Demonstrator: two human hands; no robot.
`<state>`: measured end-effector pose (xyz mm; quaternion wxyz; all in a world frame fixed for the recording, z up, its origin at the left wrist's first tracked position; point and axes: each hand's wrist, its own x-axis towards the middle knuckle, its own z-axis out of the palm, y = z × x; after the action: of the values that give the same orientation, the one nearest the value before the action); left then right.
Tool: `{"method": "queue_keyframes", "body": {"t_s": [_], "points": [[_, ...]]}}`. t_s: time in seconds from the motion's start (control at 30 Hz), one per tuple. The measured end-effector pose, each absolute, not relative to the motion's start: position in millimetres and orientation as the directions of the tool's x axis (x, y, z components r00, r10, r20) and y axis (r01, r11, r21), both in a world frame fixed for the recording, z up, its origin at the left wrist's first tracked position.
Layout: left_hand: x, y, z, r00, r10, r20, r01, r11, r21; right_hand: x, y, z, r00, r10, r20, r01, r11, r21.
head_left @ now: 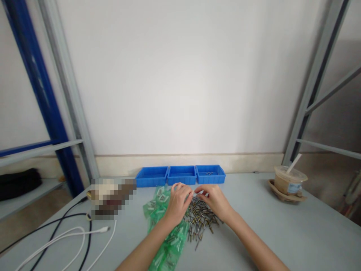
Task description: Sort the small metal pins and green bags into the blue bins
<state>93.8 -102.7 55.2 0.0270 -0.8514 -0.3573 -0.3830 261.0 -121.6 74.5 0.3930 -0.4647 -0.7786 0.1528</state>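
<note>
My left hand is over the right side of several green plastic bags, its thumb and forefinger closed together. What those fingertips hold, if anything, is too small to make out. Close by, my right hand pinches a thin metal pin, and the fingertips of both hands nearly meet there. Beneath and between the hands spreads a pile of slender metal pins with brass-coloured ends. Small pale and metallic pieces show through the green bags.
Behind the hands stand a left blue bin, a middle blue bin and a right blue bin with a few pins. Cables and a blurred-out object lie left. A lidded cup with a straw sits right.
</note>
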Motion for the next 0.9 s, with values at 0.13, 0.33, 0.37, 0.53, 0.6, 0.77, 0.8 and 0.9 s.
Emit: {"method": "queue_keyframes", "body": {"t_s": [0.13, 0.33, 0.37, 0.53, 0.6, 0.77, 0.8, 0.9], "points": [[93.3, -100.7, 54.4, 0.478, 0.580, 0.660, 0.618, -0.756, 0.217, 263.6, -124.5, 76.9, -0.309, 0.811, 0.497, 0.635, 0.565, -0.527], [92.3, -102.4, 57.9, 0.598, 0.495, 0.631, 0.594, -0.802, 0.066, 269.9, -121.2, 80.1, -0.296, 0.840, 0.455, 0.595, 0.535, -0.600], [92.3, -103.3, 59.0, 0.600, 0.497, 0.627, 0.594, -0.801, 0.067, 270.3, -120.8, 79.7, -0.304, 0.842, 0.447, 0.582, 0.535, -0.613], [94.1, -105.6, 62.7, 0.531, 0.639, 0.556, 0.583, -0.752, 0.308, 268.1, -120.5, 74.3, -0.369, 0.839, 0.399, 0.547, 0.544, -0.637], [95.1, -105.3, 62.0, 0.525, 0.683, 0.507, 0.539, -0.728, 0.423, 265.2, -122.1, 72.7, -0.347, 0.849, 0.399, 0.617, 0.527, -0.585], [95.0, -104.7, 58.8, 0.473, 0.712, 0.518, 0.530, -0.700, 0.478, 263.2, -125.8, 73.2, -0.333, 0.839, 0.430, 0.743, 0.514, -0.428], [94.6, -104.8, 58.4, 0.457, 0.711, 0.534, 0.550, -0.698, 0.459, 264.2, -125.8, 73.6, -0.339, 0.839, 0.425, 0.750, 0.514, -0.416], [94.0, -104.7, 57.6, 0.473, 0.685, 0.554, 0.587, -0.714, 0.383, 268.1, -124.7, 74.4, -0.340, 0.851, 0.401, 0.771, 0.496, -0.400]]}}
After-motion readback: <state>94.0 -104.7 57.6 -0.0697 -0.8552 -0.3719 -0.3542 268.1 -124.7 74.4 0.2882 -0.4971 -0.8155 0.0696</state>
